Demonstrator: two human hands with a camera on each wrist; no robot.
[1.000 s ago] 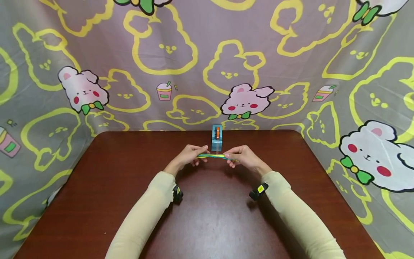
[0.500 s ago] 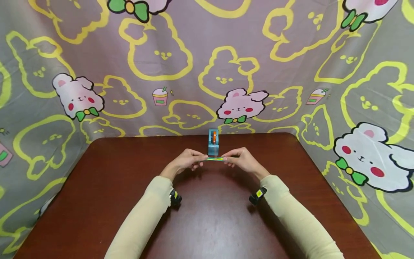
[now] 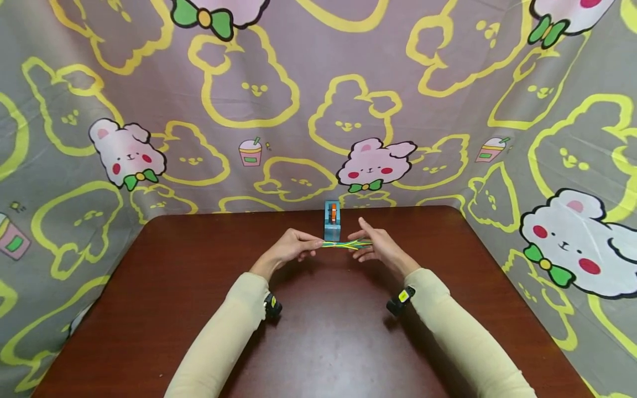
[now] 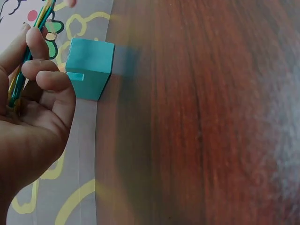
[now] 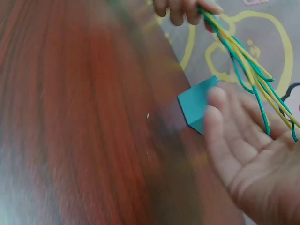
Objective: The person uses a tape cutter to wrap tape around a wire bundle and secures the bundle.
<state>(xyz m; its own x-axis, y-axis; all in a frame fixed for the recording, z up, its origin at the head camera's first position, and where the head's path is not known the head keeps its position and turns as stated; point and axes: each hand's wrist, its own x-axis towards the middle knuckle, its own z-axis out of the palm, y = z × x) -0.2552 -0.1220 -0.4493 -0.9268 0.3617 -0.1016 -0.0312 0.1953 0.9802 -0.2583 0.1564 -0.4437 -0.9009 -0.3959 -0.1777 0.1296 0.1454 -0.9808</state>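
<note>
A slim bundle of green and yellow wires [image 3: 343, 244] is held level over the table, in front of the tape dispenser. My left hand [image 3: 291, 246] pinches its left part between thumb and fingers. Toward the right the wires fan out into loose, slightly bent ends [image 5: 253, 70]. My right hand [image 3: 382, 247] is beside these ends with its fingers extended and apart, thumb raised, and does not grip them. In the right wrist view the palm [image 5: 262, 183] faces the wires. The blue tape dispenser [image 3: 332, 231], with an orange hub, stands just behind the bundle.
The dark reddish-brown table [image 3: 318, 331] has rounded far corners. A grey curtain [image 3: 288, 55] with rabbit and yellow outline prints hangs behind it and along both sides. Each wrist wears a small black camera, the left camera [image 3: 272, 305] and the right camera [image 3: 400, 301].
Both hands pinched the bundle earlier. The right hand has let go and spread its fingers, and the wire ends now show fanned out. The left hand still pinches the bundle.
</note>
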